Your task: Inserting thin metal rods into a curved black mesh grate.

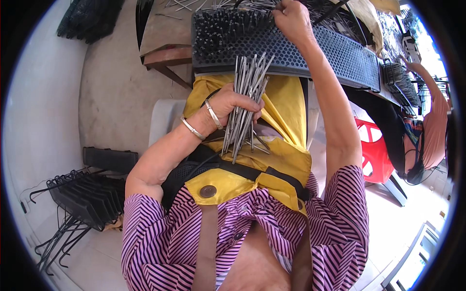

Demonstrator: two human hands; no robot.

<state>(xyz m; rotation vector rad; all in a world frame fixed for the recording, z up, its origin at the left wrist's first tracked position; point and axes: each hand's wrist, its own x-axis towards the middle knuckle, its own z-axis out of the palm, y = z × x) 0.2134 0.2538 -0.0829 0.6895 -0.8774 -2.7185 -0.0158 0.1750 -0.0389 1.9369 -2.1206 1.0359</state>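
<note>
A bundle of thin grey metal rods is clasped in my left hand, which wears two bangles at the wrist. The rods stand roughly upright above my yellow apron. In front of me lies a black perforated tray, its left part filled with rods standing in the holes. My right hand is over the tray's far edge, beside the filled part, with its fingers pinched together. What those fingers hold, if anything, cannot be made out.
Loose rods lie on the worktable behind the tray. Black hooked racks stand at the lower left. On the right a person works near a red stool and another filled rack.
</note>
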